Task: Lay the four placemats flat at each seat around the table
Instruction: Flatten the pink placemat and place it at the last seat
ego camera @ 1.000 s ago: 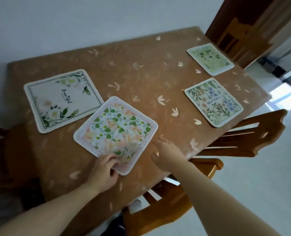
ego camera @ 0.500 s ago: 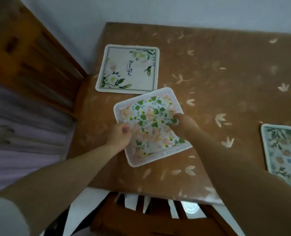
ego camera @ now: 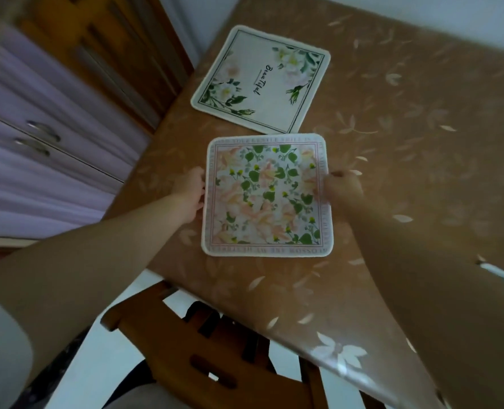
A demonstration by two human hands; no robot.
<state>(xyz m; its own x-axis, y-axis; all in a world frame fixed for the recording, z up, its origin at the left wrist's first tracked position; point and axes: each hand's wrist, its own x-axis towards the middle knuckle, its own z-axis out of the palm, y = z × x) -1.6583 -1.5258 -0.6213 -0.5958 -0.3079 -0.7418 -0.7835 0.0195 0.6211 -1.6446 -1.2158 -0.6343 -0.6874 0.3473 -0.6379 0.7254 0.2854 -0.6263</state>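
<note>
While the pink floral placemat [ego camera: 267, 196] is pinched at its 2 side edges by the left hand [ego camera: 190, 193] and right hand [ego camera: 340, 187], it should be squared to the table [ego camera: 421, 143] edge and pressed flat.

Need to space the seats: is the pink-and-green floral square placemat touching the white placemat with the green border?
Cannot tell. In the head view the floral placemat reaches the white placemat's near corner; no clear gap or overlap.

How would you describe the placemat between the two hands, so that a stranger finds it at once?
Start at the brown table with pale leaf prints, near its edge above the wooden chair. The pink floral placemat lies there between the left hand and right hand. Unlike the white placemat behind it, peach flowers and green leaves cover it.
</note>
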